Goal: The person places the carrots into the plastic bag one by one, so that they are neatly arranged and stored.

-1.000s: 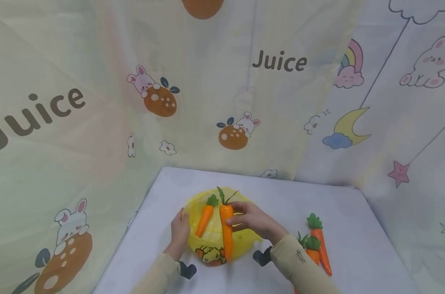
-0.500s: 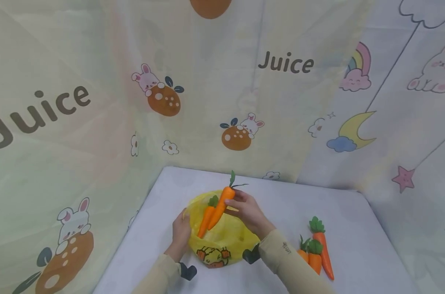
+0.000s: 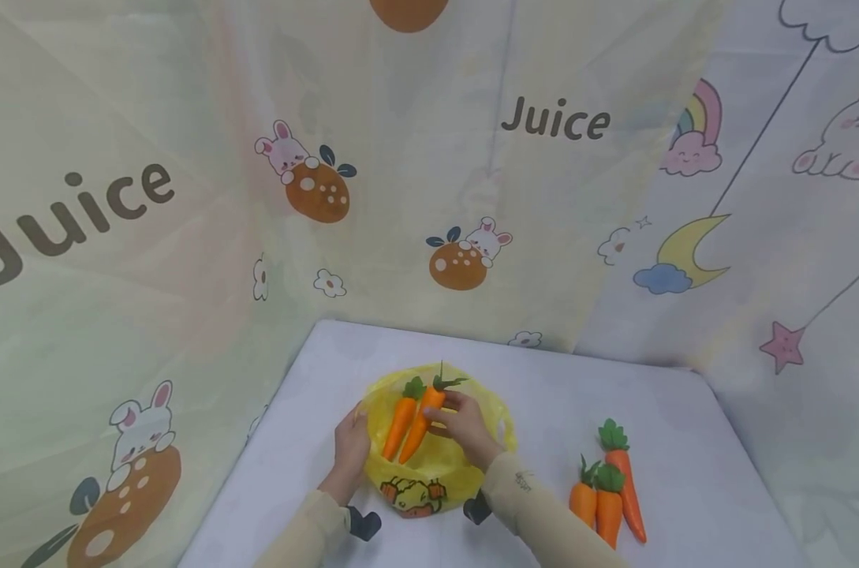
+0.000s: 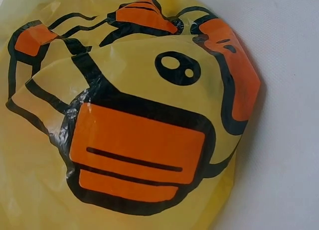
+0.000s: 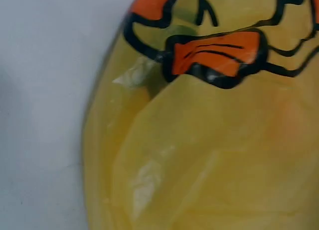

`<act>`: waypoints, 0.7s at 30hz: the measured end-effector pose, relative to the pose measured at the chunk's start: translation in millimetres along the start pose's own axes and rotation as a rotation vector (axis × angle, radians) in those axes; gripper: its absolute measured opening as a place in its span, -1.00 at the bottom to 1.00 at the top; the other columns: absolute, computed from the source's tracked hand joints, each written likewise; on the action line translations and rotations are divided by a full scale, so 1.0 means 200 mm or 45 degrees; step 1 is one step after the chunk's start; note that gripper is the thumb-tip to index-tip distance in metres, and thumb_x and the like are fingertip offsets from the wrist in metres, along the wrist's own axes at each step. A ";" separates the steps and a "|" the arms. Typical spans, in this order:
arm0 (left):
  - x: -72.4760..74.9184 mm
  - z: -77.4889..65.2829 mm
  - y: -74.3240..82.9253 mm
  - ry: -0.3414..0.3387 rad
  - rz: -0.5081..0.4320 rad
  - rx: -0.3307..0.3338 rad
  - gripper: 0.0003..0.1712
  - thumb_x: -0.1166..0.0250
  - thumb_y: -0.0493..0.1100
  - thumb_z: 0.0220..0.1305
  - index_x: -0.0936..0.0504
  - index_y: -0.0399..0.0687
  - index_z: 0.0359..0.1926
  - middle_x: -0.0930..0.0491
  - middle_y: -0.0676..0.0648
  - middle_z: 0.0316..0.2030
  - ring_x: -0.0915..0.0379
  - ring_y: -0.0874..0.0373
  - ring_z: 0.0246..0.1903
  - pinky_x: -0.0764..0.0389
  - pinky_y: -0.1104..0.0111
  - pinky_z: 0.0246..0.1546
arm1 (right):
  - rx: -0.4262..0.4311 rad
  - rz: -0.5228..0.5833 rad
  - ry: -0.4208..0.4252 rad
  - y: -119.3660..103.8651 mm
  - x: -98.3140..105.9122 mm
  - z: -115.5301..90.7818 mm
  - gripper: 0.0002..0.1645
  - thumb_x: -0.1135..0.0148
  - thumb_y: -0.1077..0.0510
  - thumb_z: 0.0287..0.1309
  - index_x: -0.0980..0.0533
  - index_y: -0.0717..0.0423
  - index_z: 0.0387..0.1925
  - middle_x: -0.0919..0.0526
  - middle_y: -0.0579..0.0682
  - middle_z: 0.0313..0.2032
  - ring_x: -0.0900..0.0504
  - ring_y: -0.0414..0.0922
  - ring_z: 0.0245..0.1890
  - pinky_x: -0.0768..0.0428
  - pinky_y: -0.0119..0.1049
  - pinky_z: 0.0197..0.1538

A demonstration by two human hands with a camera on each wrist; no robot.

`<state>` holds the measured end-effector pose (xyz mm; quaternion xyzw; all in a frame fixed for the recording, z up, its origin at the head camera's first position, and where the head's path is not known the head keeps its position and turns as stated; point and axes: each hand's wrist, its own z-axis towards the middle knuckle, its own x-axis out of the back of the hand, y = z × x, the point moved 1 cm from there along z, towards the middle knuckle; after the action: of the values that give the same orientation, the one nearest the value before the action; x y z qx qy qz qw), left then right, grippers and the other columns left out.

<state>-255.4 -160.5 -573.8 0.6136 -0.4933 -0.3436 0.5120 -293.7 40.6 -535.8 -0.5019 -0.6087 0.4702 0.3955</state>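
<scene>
A yellow plastic bag (image 3: 464, 465) with a cartoon duck print lies with its mouth spread wide in the head view. My left hand (image 3: 351, 450) grips its left rim, thumb at the edge. Inside the mouth rests one orange carrot (image 3: 399, 426) with a leafy green top. Beside it, my right hand (image 3: 466, 426) holds a second carrot (image 3: 419, 430) between thumb and fingers, tip down and leaves up, low in the bag's mouth. Both wrist views look at the printed bag (image 4: 134, 145) from close by; neither hand shows in them.
Several carrots (image 3: 609, 513) lie in a group on the white table (image 3: 543, 394), right of my right sleeve (image 3: 535, 505). One longer carrot (image 3: 631, 497) is at the group's right side. A printed curtain (image 3: 372, 158) hangs behind and beside the table.
My right hand has swung the carrot from upright over the bag's front to a slant next to the other carrot, then lowered it into the mouth. My left hand stays at the rim.
</scene>
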 end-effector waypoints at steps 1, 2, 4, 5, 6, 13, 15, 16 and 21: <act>0.00 0.00 0.00 -0.003 -0.004 -0.006 -0.40 0.18 -0.07 0.64 -0.16 -0.30 0.53 -0.18 -0.27 0.49 -0.05 -0.20 0.47 -0.09 -0.08 0.47 | -0.017 -0.021 0.019 0.01 -0.01 0.00 -0.17 -0.44 0.21 0.20 -0.26 0.46 0.37 -0.45 0.37 0.23 -0.67 0.13 0.02 -0.75 -0.12 -0.08; 0.00 0.00 0.00 -0.003 -0.008 -0.012 -0.40 0.17 -0.08 0.64 -0.16 -0.31 0.52 -0.19 -0.28 0.49 -0.06 -0.20 0.47 -0.08 -0.08 0.47 | -0.022 -0.036 0.028 0.02 -0.01 0.01 -0.16 -0.45 0.22 0.19 -0.25 0.48 0.36 -0.44 0.38 0.22 -0.67 0.15 0.01 -0.75 -0.13 -0.09; 0.00 0.00 0.00 -0.005 -0.011 -0.014 -0.40 0.17 -0.08 0.64 -0.17 -0.32 0.52 -0.19 -0.28 0.49 -0.05 -0.20 0.47 -0.08 -0.08 0.47 | -0.039 -0.060 0.046 0.05 -0.01 0.02 -0.15 -0.47 0.24 0.16 -0.26 0.48 0.36 -0.44 0.38 0.21 -0.67 0.15 0.01 -0.75 -0.14 -0.09; 0.00 0.00 0.00 -0.007 -0.014 -0.009 -0.40 0.17 -0.08 0.64 -0.17 -0.32 0.52 -0.19 -0.28 0.49 -0.06 -0.20 0.47 -0.09 -0.08 0.47 | -0.043 -0.070 0.051 0.06 -0.01 0.02 -0.15 -0.47 0.25 0.15 -0.26 0.48 0.35 -0.44 0.38 0.21 -0.66 0.16 0.01 -0.75 -0.13 -0.09; 0.00 0.00 0.00 -0.007 -0.014 -0.004 -0.40 0.16 -0.08 0.64 -0.17 -0.31 0.52 -0.19 -0.28 0.48 -0.07 -0.20 0.47 -0.09 -0.08 0.47 | -0.049 -0.080 0.057 0.07 -0.01 0.03 -0.14 -0.48 0.24 0.14 -0.26 0.47 0.35 -0.44 0.37 0.21 -0.66 0.15 0.00 -0.75 -0.13 -0.09; 0.00 0.01 0.01 -0.001 -0.019 0.024 -0.39 0.15 -0.06 0.64 -0.17 -0.30 0.52 -0.19 -0.27 0.49 -0.07 -0.20 0.47 -0.09 -0.09 0.46 | -0.076 -0.179 0.080 0.14 -0.04 0.05 -0.19 -0.43 0.27 0.18 -0.27 0.41 0.37 -0.43 0.35 0.19 -0.67 0.10 -0.05 -0.75 -0.18 -0.12; 0.00 0.01 0.00 -0.009 -0.024 0.019 -0.39 0.15 -0.06 0.64 -0.17 -0.30 0.52 -0.19 -0.27 0.49 -0.06 -0.20 0.47 -0.08 -0.10 0.46 | -0.076 -0.222 0.083 0.15 -0.05 0.06 -0.17 -0.42 0.27 0.18 -0.26 0.38 0.40 -0.43 0.34 0.17 -0.68 0.08 -0.09 -0.76 -0.19 -0.15; 0.00 0.01 0.00 -0.013 -0.027 0.017 -0.39 0.15 -0.05 0.64 -0.17 -0.31 0.52 -0.19 -0.27 0.49 -0.05 -0.20 0.47 -0.08 -0.10 0.47 | -0.077 -0.242 0.086 0.15 -0.06 0.06 -0.16 -0.42 0.26 0.18 -0.26 0.36 0.41 -0.43 0.33 0.16 -0.68 0.07 -0.11 -0.76 -0.19 -0.16; 0.01 0.01 0.00 -0.022 -0.032 -0.001 -0.39 0.15 -0.05 0.64 -0.18 -0.31 0.51 -0.20 -0.27 0.48 -0.06 -0.19 0.47 -0.08 -0.08 0.47 | -0.066 -0.331 0.089 0.17 -0.06 0.07 -0.18 -0.41 0.20 0.22 -0.27 0.31 0.42 -0.50 0.27 0.04 -0.67 0.04 -0.17 -0.76 -0.16 -0.20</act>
<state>-256.5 -162.6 -574.3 0.6167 -0.4898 -0.3553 0.5036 -296.2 27.8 -571.8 -0.4450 -0.6664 0.3812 0.4610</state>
